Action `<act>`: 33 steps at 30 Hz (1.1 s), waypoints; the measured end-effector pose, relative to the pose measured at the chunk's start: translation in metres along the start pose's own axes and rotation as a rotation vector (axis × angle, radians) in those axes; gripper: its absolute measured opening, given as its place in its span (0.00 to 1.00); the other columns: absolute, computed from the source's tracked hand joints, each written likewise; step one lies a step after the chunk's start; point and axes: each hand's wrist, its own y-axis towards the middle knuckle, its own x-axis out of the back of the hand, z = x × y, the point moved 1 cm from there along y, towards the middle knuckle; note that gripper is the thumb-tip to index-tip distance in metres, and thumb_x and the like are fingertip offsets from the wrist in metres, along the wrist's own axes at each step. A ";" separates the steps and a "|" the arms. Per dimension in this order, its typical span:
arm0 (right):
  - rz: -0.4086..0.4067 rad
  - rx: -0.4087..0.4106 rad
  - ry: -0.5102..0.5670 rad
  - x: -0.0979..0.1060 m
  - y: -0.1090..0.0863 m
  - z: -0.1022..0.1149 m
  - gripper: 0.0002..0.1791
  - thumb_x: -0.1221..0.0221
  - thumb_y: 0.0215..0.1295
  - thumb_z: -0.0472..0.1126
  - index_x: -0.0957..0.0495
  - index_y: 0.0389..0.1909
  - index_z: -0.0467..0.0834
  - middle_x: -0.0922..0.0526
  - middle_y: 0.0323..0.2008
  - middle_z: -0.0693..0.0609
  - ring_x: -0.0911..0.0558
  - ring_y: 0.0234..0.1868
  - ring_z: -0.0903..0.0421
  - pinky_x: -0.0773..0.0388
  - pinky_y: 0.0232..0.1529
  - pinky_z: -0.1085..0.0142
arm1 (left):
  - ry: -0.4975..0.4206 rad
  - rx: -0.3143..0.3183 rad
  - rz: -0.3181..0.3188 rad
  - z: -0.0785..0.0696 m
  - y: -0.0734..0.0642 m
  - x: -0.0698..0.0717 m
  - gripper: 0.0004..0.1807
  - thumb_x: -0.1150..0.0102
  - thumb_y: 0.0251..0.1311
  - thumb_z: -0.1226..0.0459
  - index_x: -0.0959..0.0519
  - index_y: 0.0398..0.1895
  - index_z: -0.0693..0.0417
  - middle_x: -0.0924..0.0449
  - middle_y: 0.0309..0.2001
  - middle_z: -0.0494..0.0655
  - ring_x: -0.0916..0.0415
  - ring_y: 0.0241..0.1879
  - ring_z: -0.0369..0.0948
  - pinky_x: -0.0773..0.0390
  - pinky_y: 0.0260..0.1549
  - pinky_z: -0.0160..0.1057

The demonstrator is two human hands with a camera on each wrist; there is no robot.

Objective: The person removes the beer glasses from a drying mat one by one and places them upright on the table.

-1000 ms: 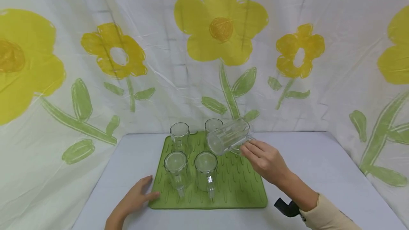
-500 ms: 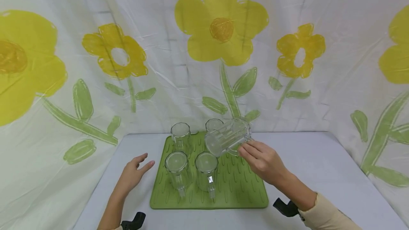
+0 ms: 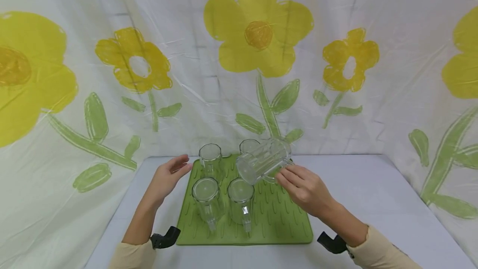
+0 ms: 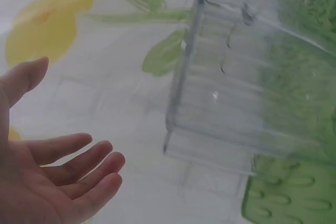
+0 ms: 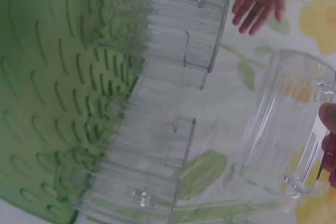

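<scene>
My right hand (image 3: pixel 304 188) grips the handle of a clear glass mug (image 3: pixel 263 160), tilted on its side above the back of the green ribbed mat (image 3: pixel 276 219). In the right wrist view the same mug (image 5: pixel 286 119) hangs from the fingers at the right edge. My left hand (image 3: pixel 166 179) is raised beside the mat's left edge, fingers extended and holding nothing. Close to it stands the back-left mug (image 3: pixel 210 155). Two more mugs, front-left (image 3: pixel 206 198) and front-right (image 3: pixel 240 202), appear upside down, handles toward me. Another mug (image 3: pixel 248 146) is partly hidden behind the held one.
Around the mat lies a white tabletop (image 3: pixel 351 186). A white curtain (image 3: pixel 186 53) with yellow flowers hangs along the table's back edge. Black camera mounts, left (image 3: pixel 165 238) and right (image 3: pixel 331 243), sit at the wrists.
My left hand has left the mat's front-left edge, lifted, and moved forward and right toward the back-left mug. The held mug has shifted slightly left in my right hand.
</scene>
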 end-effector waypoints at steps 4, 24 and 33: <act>-0.007 0.002 0.000 -0.001 0.001 0.001 0.17 0.50 0.73 0.33 0.14 0.30 0.37 0.12 0.28 0.47 0.15 0.30 0.51 0.14 0.32 0.61 | -0.033 -0.010 0.052 -0.013 0.006 -0.005 0.36 0.46 0.68 0.48 0.39 0.72 0.58 0.36 0.71 0.59 0.40 0.71 0.56 0.38 0.70 0.59; 0.026 0.031 0.000 -0.003 0.005 0.007 0.17 0.52 0.73 0.32 0.14 0.32 0.37 0.12 0.29 0.46 0.15 0.31 0.51 0.15 0.33 0.61 | -0.157 -0.056 0.328 -0.068 0.037 -0.031 0.34 0.47 0.69 0.51 0.39 0.72 0.59 0.38 0.72 0.60 0.35 0.69 0.55 0.33 0.69 0.51; 0.024 0.054 -0.002 -0.004 0.009 0.010 0.16 0.51 0.73 0.32 0.14 0.33 0.38 0.12 0.30 0.47 0.15 0.32 0.53 0.15 0.35 0.62 | -0.159 -0.088 0.445 -0.085 0.044 -0.047 0.32 0.49 0.71 0.53 0.38 0.71 0.61 0.36 0.70 0.63 0.32 0.66 0.56 0.30 0.67 0.50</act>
